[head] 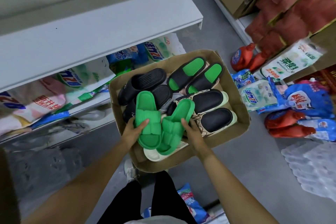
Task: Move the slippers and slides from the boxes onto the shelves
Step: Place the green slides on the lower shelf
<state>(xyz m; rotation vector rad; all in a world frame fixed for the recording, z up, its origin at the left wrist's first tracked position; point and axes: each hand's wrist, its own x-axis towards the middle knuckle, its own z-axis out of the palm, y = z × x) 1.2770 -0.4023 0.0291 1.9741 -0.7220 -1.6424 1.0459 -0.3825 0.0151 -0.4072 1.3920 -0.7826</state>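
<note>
Ribbed green foam slides (148, 123) in both hands, above cardboard box (241, 112)

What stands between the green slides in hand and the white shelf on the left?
Nothing visible. The left hand and right hand hold the green slides over the cardboard box; the white shelf top lies bare and open.

Light even, soft, fairly dim indoors; source not visible. Shadows faint, darkest under white shelf (101, 23) on left. No strong glare; mild sheen on plastic bags (258, 96) on floor. Centre sharp: slides in cardboard box (241, 114) crisp. Edges smeared and stretched by wide lens, worst on red packs (294, 5) top right and bottom-left corner. Shelf lines bow.
</note>
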